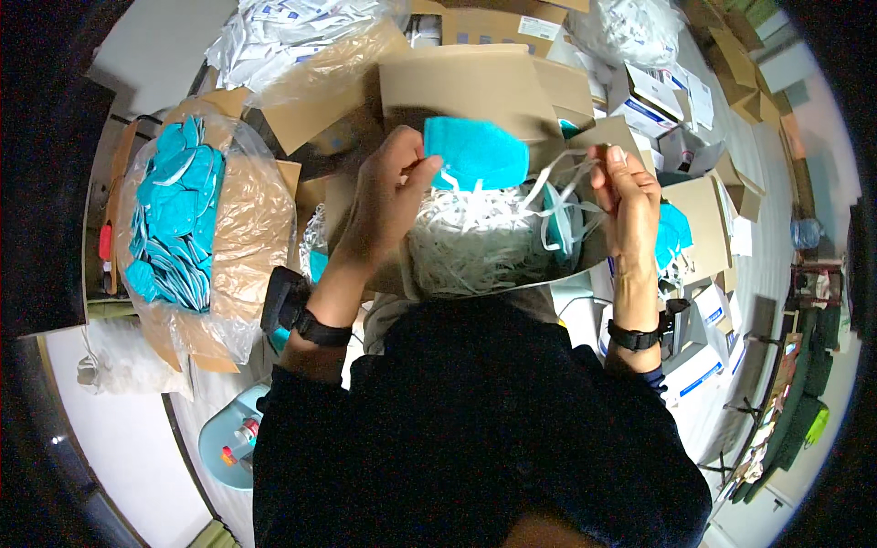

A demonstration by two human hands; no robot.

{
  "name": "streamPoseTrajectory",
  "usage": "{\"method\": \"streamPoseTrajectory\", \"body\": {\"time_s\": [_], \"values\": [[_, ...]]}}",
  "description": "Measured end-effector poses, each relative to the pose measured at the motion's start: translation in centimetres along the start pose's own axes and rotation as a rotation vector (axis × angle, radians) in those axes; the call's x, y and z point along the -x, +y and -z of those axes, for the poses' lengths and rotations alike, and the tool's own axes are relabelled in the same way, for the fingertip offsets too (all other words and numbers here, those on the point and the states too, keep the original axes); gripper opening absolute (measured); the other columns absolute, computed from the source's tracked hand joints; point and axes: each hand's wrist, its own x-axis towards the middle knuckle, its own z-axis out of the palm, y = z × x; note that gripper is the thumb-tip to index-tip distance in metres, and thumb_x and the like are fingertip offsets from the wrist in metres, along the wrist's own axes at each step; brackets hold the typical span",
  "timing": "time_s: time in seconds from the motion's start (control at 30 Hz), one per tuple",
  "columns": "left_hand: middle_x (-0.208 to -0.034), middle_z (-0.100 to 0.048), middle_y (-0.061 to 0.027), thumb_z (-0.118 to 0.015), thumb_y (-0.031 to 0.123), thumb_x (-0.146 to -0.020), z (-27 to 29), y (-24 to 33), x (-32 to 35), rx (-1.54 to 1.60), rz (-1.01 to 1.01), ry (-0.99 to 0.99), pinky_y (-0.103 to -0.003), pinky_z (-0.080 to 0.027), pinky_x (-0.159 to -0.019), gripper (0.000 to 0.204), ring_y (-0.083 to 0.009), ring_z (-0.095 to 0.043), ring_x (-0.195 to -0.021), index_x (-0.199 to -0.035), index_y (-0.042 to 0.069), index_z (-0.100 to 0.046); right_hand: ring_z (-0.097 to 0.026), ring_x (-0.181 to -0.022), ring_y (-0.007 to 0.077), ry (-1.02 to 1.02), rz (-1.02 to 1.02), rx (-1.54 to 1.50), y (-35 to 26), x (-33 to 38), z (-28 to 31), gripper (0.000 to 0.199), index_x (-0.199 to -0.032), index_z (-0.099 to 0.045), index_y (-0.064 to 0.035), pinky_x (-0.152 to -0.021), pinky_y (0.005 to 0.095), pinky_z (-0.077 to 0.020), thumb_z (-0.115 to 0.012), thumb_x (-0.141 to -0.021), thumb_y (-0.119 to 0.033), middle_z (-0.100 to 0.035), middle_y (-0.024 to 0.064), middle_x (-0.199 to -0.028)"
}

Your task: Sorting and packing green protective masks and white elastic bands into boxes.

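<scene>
My left hand (393,201) pinches the left end of a flat, folded teal face mask (477,153). The mask hangs over an open cardboard box (457,78) that stands before me. Inside the box lies a thick tangle of white elastic straps (466,251). Another mask (559,224), teal and white, tilts against the box's right side. My right hand (628,192) is closed, thumb against fingers, on thin white straps (574,173) stretched between it and the box's right part. Whether those straps join the teal mask I cannot make out.
To the left, a plastic-lined carton (260,228) holds a heap of teal masks (183,219). More teal masks (673,233) sit in a box at right. White cartons (644,100) crowd the right side. Bagged white packets (292,41) lie at the back; a blue stool (215,447) stands lower left.
</scene>
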Motion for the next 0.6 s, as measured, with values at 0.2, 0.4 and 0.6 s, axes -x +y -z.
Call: {"method": "streamPoseTrajectory", "body": {"time_s": [0.2, 0.4, 0.6], "values": [[-0.079, -0.060, -0.0027, -0.062, 0.008, -0.090, -0.3, 4.2, -0.5, 0.249, 0.124, -0.062, -0.025, -0.044, -0.061, 0.015, -0.0069, -0.053, -0.071, -0.096, 0.002, -0.050, -0.054, -0.072, 0.0054, -0.255, 0.250, 0.292, -0.2, 0.4, -5.5, 0.018, -0.097, -0.070, -0.0013, -0.068, 0.0221, -0.0460, -0.076, -0.082, -0.009, -0.064, -0.0032, -0.081], [-0.101, -0.067, -0.0091, -0.056, 0.006, -0.090, -4.7, 5.1, 0.3, 0.730, 0.299, -0.153, -0.030, -0.053, -0.078, 0.028, -0.0152, -0.065, -0.087, -0.117, -0.002, -0.053, -0.050, -0.066, 0.0028, -0.175, 0.323, 0.301, -1.1, -0.5, -6.7, 0.013, -0.085, -0.068, -0.0013, -0.057, 0.0207, -0.0408, -0.070, -0.088, -0.014, -0.062, -0.0046, -0.072], [-0.096, -0.067, -0.0151, -0.052, 0.016, -0.092, -6.5, 3.6, 0.7, 1.200, 0.413, -0.393, -0.037, -0.051, -0.076, 0.026, -0.0234, -0.065, -0.087, -0.111, -0.002, -0.057, -0.051, -0.065, 0.0033, -0.109, 0.248, 0.118, 0.0, -2.3, -6.8, 0.017, -0.088, -0.070, -0.0006, -0.058, 0.0203, -0.0412, -0.069, -0.091, -0.017, -0.065, -0.0031, -0.076]]}}
